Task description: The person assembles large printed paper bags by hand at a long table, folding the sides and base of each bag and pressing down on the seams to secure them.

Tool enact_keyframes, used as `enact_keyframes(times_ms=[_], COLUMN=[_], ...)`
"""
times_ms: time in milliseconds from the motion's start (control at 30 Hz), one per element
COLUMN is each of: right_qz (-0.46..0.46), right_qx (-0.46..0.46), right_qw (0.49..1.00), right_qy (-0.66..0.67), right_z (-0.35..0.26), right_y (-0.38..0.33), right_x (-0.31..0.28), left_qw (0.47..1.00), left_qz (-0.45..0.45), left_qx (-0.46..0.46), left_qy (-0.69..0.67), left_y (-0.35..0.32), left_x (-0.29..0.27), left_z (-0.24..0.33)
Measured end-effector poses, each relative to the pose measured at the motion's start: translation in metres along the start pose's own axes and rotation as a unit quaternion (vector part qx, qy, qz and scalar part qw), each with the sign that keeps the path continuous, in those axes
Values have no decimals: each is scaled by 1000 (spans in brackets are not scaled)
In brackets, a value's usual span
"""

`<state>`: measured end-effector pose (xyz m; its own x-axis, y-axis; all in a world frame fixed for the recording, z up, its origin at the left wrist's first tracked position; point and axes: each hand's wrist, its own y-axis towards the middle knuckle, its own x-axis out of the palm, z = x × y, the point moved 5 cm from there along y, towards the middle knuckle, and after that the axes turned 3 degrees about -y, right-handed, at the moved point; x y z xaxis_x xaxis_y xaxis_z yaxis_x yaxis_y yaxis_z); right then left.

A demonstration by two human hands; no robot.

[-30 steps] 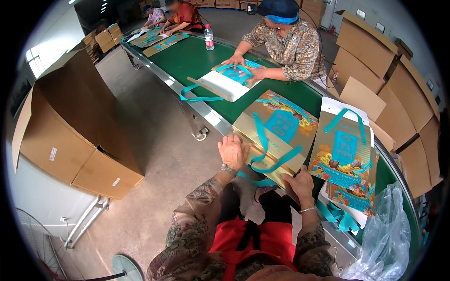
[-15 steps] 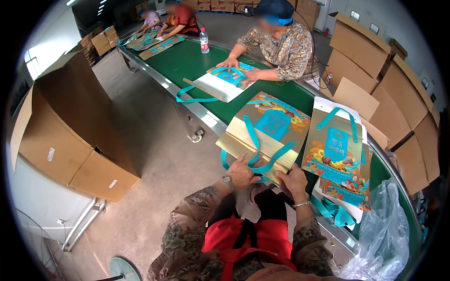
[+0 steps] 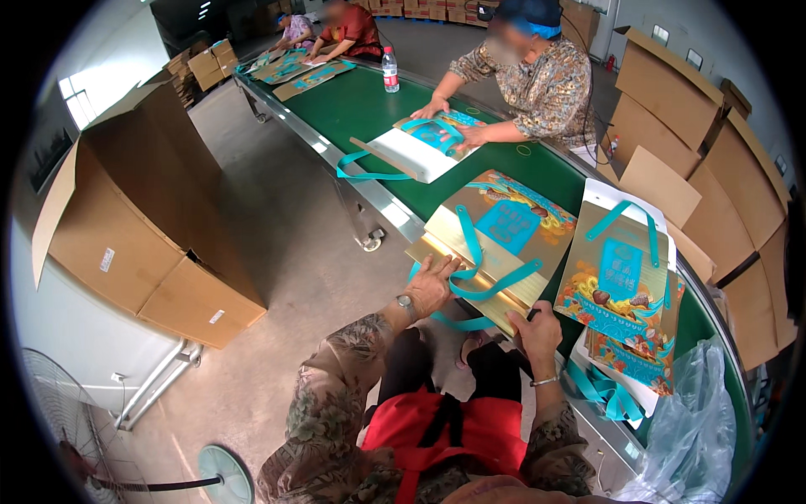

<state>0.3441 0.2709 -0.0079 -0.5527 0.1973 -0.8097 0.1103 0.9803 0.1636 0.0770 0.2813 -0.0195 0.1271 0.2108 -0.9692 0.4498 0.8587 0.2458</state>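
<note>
A gold paper gift bag with a teal panel and colourful print lies flat on the green table in front of me, its plain gold folded part toward me. Teal strap handles loop over that part. My left hand grips the folded part's near left edge, fingers curled over it beside a strap. At the near right corner my right hand is closed on the bag's edge, thumb on top; a small dark thing shows by the thumb, too small to name. More gift bags overlap in a stack to the right.
Across the green table, a person presses both hands on another bag. A bottle stands farther along. Clear plastic lies at right. Cardboard boxes stand left and right; a fan stands lower left.
The whole view has shifted slightly right and down. My left hand has moved up along the folded edge, its fingers now curled over it. The right hand remains at the bag's near corner.
</note>
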Motion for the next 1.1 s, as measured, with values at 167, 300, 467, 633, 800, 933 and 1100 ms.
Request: enact_keyframes(times_ms=[167,300,467,633,800,933,1100], right_qz=[67,109,107,68,-71,-60,2], right_qx=[-27,-63,-26,-37,193,342,300], right_qw=[993,987,973,958,838,618,523], right_qy=[92,97,201,276,505,706,798], right_z=[11,14,20,26,44,55,70], right_y=[-1,-1,-2,-18,-31,-16,15], right_x=[0,4,-7,-16,-18,-13,6], left_qw=[999,997,998,997,992,989,978], left_qz=[-44,-56,-55,-69,-70,-102,-143], left_qx=[30,50,35,40,52,46,51], left_qy=[-6,6,13,3,87,94,145], left_y=[16,16,37,37,38,40,47], left_x=[11,22,19,15,26,31,27], left_z=[-9,-19,-11,-6,-12,-18,-10])
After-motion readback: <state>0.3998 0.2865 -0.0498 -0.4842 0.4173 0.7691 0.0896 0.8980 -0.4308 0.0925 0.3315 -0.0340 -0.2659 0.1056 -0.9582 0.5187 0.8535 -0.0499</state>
